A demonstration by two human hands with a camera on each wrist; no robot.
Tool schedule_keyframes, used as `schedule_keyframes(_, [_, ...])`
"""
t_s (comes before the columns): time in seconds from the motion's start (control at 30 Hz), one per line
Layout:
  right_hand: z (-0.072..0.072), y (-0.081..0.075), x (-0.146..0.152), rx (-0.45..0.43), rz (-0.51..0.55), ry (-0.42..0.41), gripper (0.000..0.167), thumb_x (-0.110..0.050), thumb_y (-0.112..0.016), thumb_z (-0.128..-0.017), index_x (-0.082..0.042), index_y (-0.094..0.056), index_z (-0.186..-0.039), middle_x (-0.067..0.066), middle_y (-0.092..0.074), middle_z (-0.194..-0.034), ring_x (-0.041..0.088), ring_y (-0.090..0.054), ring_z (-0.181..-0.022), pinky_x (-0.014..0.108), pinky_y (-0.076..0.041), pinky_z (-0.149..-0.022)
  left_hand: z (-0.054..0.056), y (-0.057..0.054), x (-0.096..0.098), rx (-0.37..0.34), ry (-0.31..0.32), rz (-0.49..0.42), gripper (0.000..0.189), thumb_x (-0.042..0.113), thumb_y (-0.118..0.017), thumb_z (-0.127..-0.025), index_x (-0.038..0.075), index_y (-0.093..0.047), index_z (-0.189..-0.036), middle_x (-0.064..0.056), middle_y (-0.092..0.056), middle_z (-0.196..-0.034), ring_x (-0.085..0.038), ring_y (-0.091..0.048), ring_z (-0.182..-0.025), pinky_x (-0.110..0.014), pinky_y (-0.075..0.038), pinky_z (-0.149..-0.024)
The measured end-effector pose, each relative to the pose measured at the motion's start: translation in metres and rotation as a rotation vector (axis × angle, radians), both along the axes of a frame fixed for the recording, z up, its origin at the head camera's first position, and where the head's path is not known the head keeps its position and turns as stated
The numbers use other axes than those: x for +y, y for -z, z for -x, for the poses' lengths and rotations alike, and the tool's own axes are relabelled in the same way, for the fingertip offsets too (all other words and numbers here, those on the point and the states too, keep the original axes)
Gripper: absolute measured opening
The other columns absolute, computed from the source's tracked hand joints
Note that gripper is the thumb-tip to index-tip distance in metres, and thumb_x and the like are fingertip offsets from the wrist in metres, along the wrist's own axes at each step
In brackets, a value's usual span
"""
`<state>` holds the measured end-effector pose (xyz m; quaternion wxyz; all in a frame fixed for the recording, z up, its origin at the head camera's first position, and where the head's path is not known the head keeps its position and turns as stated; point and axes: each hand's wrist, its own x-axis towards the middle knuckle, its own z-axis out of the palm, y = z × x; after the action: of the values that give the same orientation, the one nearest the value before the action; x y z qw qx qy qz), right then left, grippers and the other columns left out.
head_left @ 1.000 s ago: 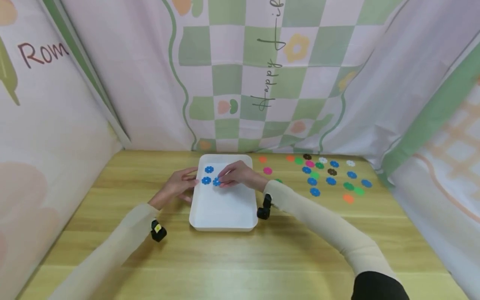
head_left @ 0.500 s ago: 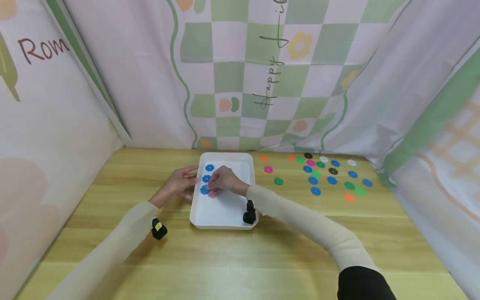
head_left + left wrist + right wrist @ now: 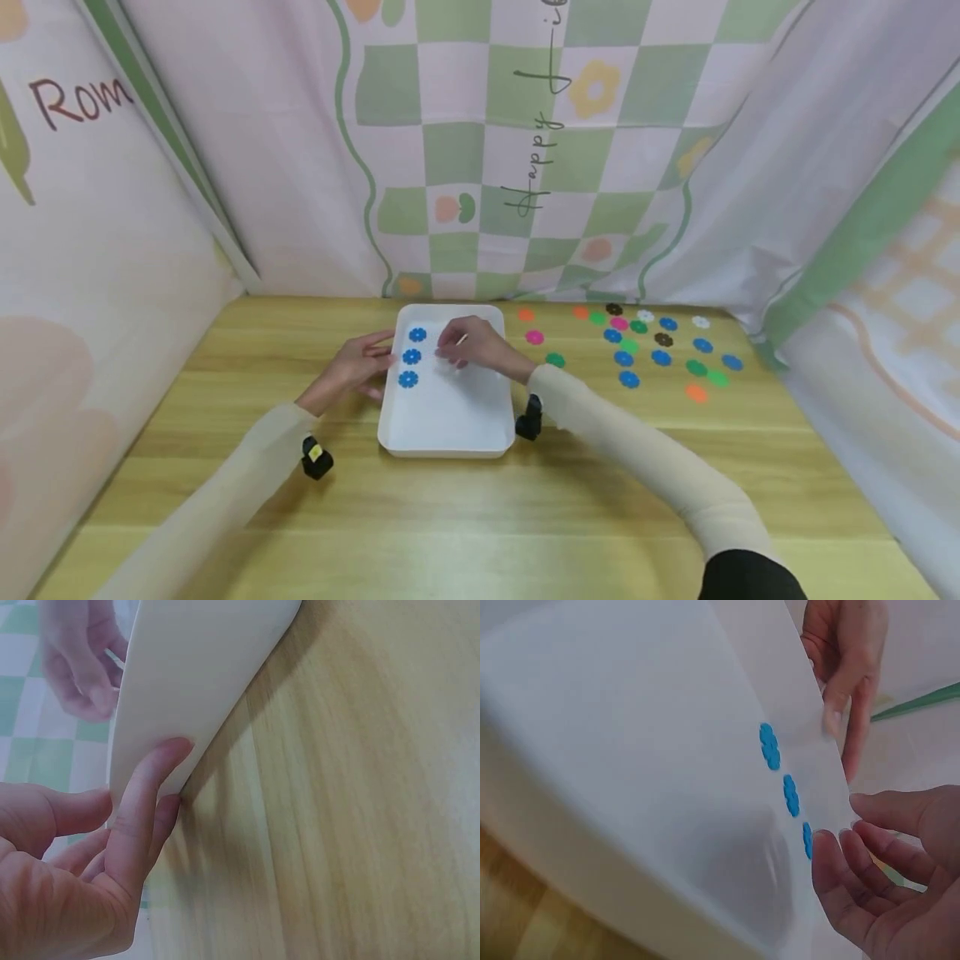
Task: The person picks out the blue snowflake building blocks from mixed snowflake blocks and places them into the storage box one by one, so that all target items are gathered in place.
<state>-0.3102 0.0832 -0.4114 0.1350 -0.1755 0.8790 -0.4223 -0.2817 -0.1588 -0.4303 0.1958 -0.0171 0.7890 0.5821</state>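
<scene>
A shallow white tray (image 3: pixel 457 425) lies on the table, with a column of three blue flower-shaped discs (image 3: pixel 412 357) along its left side. My left hand (image 3: pixel 352 367) holds the tray's left wall, its thumb at the rim and its fingers against the outer side, as the left wrist view shows. Over the upper middle of the tray hovers my right hand (image 3: pixel 480 342), just right of the discs. Its fingers are loosely bent, and nothing shows between thumb and fingertips in the right wrist view. There the lowest blue disc (image 3: pixel 807 840) is partly hidden behind a fingertip.
Right of the tray, flower-shaped discs in blue, green, orange, pink, brown and white lie scattered, among them a dark green disc (image 3: pixel 554 360) and a blue disc (image 3: pixel 628 380). A patterned curtain (image 3: pixel 517 167) hangs behind the wooden table (image 3: pixel 450 525).
My right hand brought a blue disc down to the bottom of the left column, let it go, then drew back up and to the right. The left hand stays at the tray.
</scene>
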Motion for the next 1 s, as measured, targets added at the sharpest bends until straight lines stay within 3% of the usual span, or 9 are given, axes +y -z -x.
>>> schedule_keyframes(0.23, [0.005, -0.006, 0.053, 0.107, 0.068, -0.037, 0.017, -0.008, -0.07, -0.1, 0.005, -0.07, -0.112, 0.02, -0.073, -0.107, 0.032, -0.073, -0.09, 0.041, -0.067, -0.08, 0.0, 0.0, -0.002, 0.001, -0.011, 0.006, 0.062, 0.01, -0.057, -0.108, 0.014, -0.032, -0.165, -0.025, -0.04, -0.163, -0.045, -0.057, -0.135, -0.037, -0.069, -0.069])
schedule_keyframes(0.4, [0.004, -0.003, 0.095, 0.135, 0.144, 0.002, 0.024, -0.01, -0.068, -0.102, 0.007, -0.069, -0.12, 0.023, -0.071, -0.114, 0.043, -0.07, -0.098, 0.054, -0.065, -0.088, -0.001, 0.0, -0.001, -0.003, -0.01, 0.005, 0.062, 0.01, -0.056, -0.109, 0.014, -0.031, -0.165, -0.025, -0.039, -0.163, -0.045, -0.058, -0.134, -0.038, -0.069, -0.071])
schedule_keyframes(0.53, [0.002, -0.002, 0.127, 0.107, 0.178, 0.012, 0.03, -0.013, -0.066, -0.104, 0.005, -0.066, -0.128, 0.024, -0.07, -0.119, 0.051, -0.066, -0.108, 0.062, -0.061, -0.093, -0.001, 0.0, -0.001, 0.006, -0.014, 0.001, 0.062, 0.01, -0.056, -0.109, 0.014, -0.031, -0.165, -0.025, -0.039, -0.163, -0.045, -0.058, -0.134, -0.037, -0.069, -0.071])
schedule_keyframes(0.8, [-0.007, -0.003, 0.194, 0.11, 0.052, -0.03, 0.04, -0.022, -0.066, -0.105, -0.001, -0.062, -0.139, 0.021, -0.065, -0.138, 0.035, -0.065, -0.123, 0.05, -0.058, -0.105, -0.001, 0.0, -0.001, 0.017, -0.005, -0.012, 0.063, 0.009, -0.057, -0.108, 0.014, -0.031, -0.165, -0.025, -0.039, -0.163, -0.045, -0.059, -0.133, -0.037, -0.068, -0.072])
schedule_keyframes(1.0, [-0.017, -0.001, 0.246, 0.076, -0.015, -0.051, 0.045, -0.025, -0.067, -0.105, -0.005, -0.061, -0.144, 0.019, -0.062, -0.145, 0.031, -0.065, -0.124, 0.04, -0.059, -0.104, -0.002, 0.001, -0.001, 0.02, -0.008, -0.025, 0.063, 0.009, -0.058, -0.108, 0.014, -0.031, -0.165, -0.025, -0.039, -0.163, -0.044, -0.058, -0.134, -0.036, -0.068, -0.071])
